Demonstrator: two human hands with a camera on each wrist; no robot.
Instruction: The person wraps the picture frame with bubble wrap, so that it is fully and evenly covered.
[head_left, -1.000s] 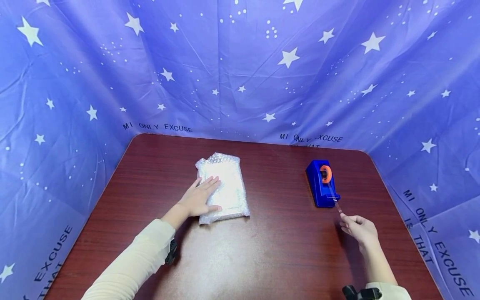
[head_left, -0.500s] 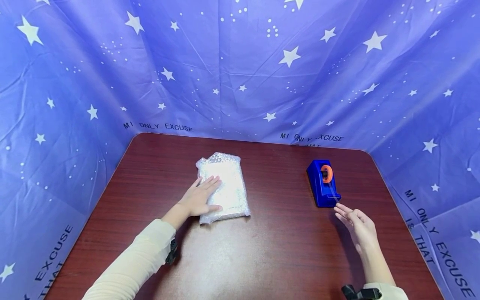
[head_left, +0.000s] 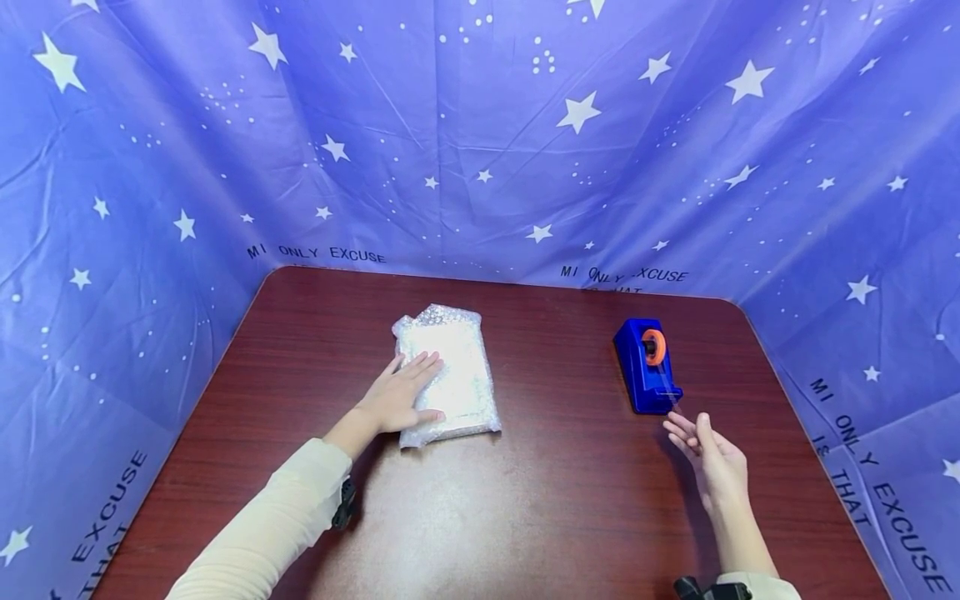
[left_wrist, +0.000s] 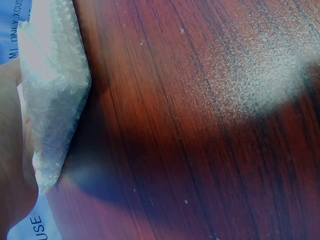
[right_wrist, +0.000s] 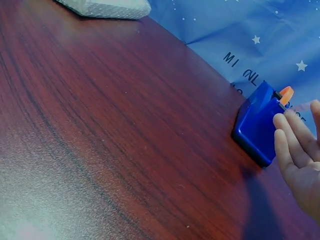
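Observation:
My left hand (head_left: 395,398) lies flat with spread fingers on a bubble-wrapped package (head_left: 463,375), left of the table's middle. In the left wrist view the package (left_wrist: 57,95) shows its wrapped side beside the edge of that hand. To the right stands a blue tape dispenser (head_left: 642,375) with an orange tape roll (head_left: 654,347). A short length of clear tape (head_left: 676,406) hangs out past its cutter. My right hand (head_left: 712,467) is just in front of the dispenser, thumb raised apart from the extended fingers. Its fingertips are at the tape's end; whether the tape sticks to them is unclear.
The dark red-brown wooden table (head_left: 555,492) reaches back to a blue curtain (head_left: 480,125) with white stars, which hangs around the back and both sides. Black wrist cameras sit at both cuffs.
My right hand, which pinched a pulled-out strip of tape, moved up toward the dispenser; its thumb then lifted away from the fingers. The exposed tape is shorter. My left hand has stayed still.

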